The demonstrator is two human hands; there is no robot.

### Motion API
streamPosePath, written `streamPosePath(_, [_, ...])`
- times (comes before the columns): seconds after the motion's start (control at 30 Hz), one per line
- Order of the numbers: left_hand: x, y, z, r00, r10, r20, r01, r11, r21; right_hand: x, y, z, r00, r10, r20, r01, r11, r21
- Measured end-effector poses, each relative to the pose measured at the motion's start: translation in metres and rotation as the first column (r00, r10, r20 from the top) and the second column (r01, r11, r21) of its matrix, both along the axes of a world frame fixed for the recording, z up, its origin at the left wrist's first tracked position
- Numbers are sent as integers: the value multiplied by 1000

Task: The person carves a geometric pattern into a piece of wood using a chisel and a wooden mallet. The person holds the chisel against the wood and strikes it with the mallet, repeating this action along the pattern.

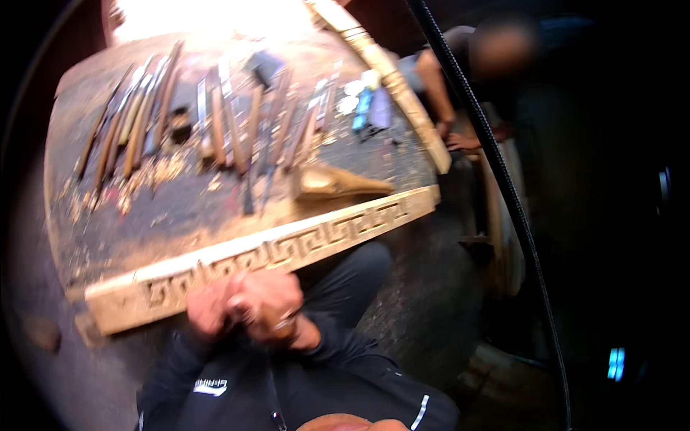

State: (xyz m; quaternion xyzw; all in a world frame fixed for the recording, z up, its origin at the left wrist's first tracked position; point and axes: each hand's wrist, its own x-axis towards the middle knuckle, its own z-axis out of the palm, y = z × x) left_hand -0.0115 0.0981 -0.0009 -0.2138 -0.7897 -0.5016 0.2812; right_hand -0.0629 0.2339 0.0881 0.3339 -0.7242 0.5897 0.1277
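Note:
A long pale wooden bar [287,248] with a carved, stepped key pattern along its face lies across the near edge of the workbench. Both my hands are close together against its near side, left of the middle. My left hand [209,307] is closed, its fingers curled beside the carving. Pressed up to it, my right hand [270,304] is closed too. Motion blur and the fingers hide what either one grips. Just beyond the bar rests a wooden mallet [334,181], its thick head to the left and its handle to the right.
Several wooden-handled carving chisels [136,115] lie in rows on the workbench [79,237], with wood shavings [162,171] around them. Another carved wooden strip [392,75] runs along the right side. A black cable [496,154] crosses the view. Another person [435,86] works at the far right.

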Motion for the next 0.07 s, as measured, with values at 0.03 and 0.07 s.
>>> streamPosePath(0.03, [4, -14, -1, 1000, 4, 10, -4, 996, -91, -2, 8, -4, 1000, -19, -17, 20, 1000, 20])
streamPosePath(0.07, [36, -27, 3, 994, 11, 106, 6, 988, -154, -6, 14, 5, 995, 7, 103, -7, 1000, 1])
